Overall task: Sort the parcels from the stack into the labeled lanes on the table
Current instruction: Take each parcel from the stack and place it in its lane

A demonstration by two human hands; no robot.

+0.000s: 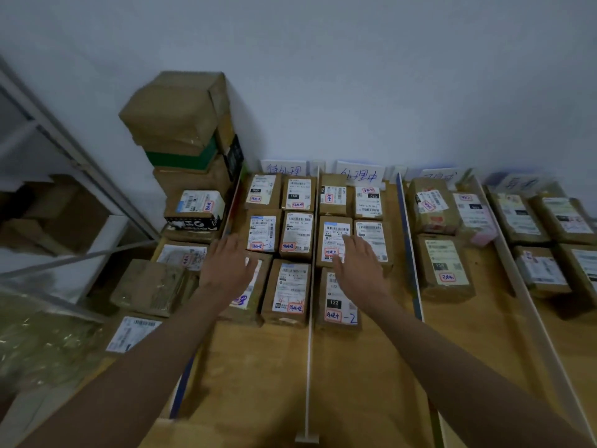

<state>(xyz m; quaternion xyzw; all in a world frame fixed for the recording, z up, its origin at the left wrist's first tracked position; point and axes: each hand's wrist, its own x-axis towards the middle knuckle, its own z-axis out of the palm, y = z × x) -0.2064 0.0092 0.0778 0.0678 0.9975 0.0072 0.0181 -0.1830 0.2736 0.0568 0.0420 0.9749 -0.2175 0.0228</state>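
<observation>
**Sort roughly two-thirds in, stack still holding parcels**

Both hands are hovering over the bench [371, 383], fingers spread, grasping nothing. Left hand [227, 266] is reaching over the near-left parcel [248, 292] in the first lane; right hand [360, 263] is sitting above the second lane, over the middle-row parcel [334, 240]. Contact with either box: cannot tell.

What is showing as done:
- First lane, under its label card [284, 169]: six parcels lying in two columns, three rows.
- Second lane, under its label card [360, 176]: five parcels, including the one marked 122 [337, 300] nearest the person; the slot beside it is looking open.
- Third lane: three parcels.
- Fourth lane: four or so (right edge is cropping off, count is shaky).

White dividers [311, 286] are separating the lanes.

What is looking left: the stack [190, 150] at the left against the wall is still standing several boxes high, topped by a plain brown box [174, 108], with a green-banded one under it. More parcels are lying loose below it, off the bench's left edge (one with a label facing up [132, 333]).

Judgement: neither hand is carrying a parcel now, so the next pick is probably coming from the stack.
</observation>
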